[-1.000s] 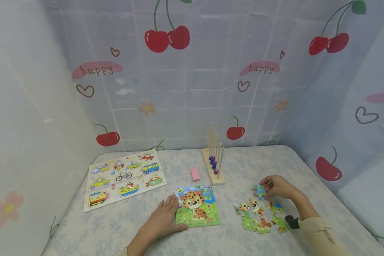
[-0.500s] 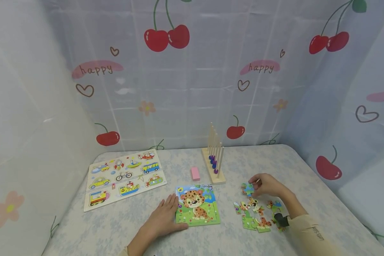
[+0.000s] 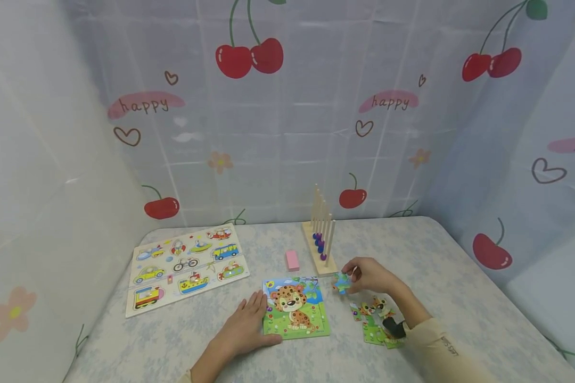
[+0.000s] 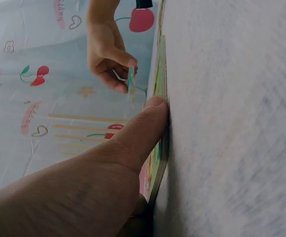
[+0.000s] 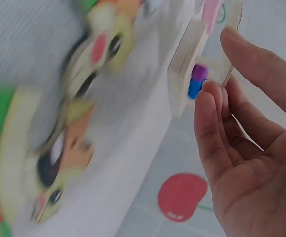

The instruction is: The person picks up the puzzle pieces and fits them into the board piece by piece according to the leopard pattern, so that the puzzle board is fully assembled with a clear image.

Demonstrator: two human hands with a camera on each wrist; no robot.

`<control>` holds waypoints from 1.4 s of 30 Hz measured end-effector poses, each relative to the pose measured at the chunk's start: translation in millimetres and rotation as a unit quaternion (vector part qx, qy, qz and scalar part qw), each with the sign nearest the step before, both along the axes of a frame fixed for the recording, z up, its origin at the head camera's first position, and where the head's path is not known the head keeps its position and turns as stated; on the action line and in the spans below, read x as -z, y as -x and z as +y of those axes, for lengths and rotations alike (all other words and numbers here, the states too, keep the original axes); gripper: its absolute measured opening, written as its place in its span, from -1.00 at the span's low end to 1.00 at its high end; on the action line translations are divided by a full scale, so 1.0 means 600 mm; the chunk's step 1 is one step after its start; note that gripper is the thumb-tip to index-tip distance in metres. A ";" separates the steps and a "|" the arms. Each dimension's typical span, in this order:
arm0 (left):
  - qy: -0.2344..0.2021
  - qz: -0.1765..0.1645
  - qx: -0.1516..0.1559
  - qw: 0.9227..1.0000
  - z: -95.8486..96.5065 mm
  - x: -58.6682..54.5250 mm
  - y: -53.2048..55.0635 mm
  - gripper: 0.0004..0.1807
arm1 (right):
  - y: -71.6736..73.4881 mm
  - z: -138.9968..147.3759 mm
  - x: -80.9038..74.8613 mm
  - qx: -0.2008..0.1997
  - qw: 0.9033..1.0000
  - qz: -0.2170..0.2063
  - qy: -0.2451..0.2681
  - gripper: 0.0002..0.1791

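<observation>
A square leopard puzzle board point(image 3: 294, 319) lies on the table in the head view. My left hand point(image 3: 243, 325) lies flat at its left edge, thumb stretched along the near-left corner; in the left wrist view the thumb point(image 4: 133, 136) presses against the board's side. Between thumb and fingers my right hand point(image 3: 374, 277) pinches a small blue-green jigsaw piece point(image 3: 341, 283), held above the table just right of the board. The left wrist view shows this piece point(image 4: 131, 79) edge-on. Several loose jigsaw pieces point(image 3: 372, 333) lie below the right forearm, some hidden by it.
A wooden peg stand point(image 3: 327, 269) with blue and purple beads stands behind the board, close to the right hand. Beside it lies a pink block point(image 3: 292, 260). At the left is a vehicle puzzle board point(image 3: 203, 295). Patterned curtains point(image 3: 278, 117) surround the table.
My right hand has carried the jigsaw piece leftward from beyond the loose pieces to near the leopard board. The forearm now covers pieces seen before. My left hand has stayed put.
</observation>
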State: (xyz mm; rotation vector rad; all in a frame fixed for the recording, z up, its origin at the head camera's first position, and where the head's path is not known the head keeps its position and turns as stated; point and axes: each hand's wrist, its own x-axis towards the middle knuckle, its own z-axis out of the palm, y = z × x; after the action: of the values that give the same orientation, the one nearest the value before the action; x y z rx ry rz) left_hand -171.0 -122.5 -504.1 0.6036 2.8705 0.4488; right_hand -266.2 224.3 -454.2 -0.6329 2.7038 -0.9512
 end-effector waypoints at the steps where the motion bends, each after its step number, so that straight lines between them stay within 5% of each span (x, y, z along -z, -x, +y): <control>1: 0.000 0.000 0.000 1.000 0.000 0.001 0.000 0.20 | 0.000 -0.009 -0.001 -0.008 1.000 0.004 0.000 -0.55; 8: 0.002 0.000 0.000 1.000 -0.001 0.004 0.001 0.22 | 0.001 -0.069 -0.001 -0.057 0.998 0.025 0.008 -0.56; 15: 0.007 -0.003 0.002 1.000 0.000 0.007 0.003 0.22 | 0.008 -0.108 0.010 -0.053 0.998 0.026 -0.004 -0.56; 42: -0.003 0.002 0.004 1.000 0.000 0.001 -0.001 0.21 | 0.008 -0.146 0.024 -0.047 0.997 0.033 -0.043 -0.56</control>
State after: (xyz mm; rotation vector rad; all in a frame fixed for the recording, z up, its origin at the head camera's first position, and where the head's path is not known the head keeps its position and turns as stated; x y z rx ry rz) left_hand -170.6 -122.3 -504.7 0.6168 2.8705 0.4570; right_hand -271.3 137.0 -468.7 -0.7807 2.7277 -0.8010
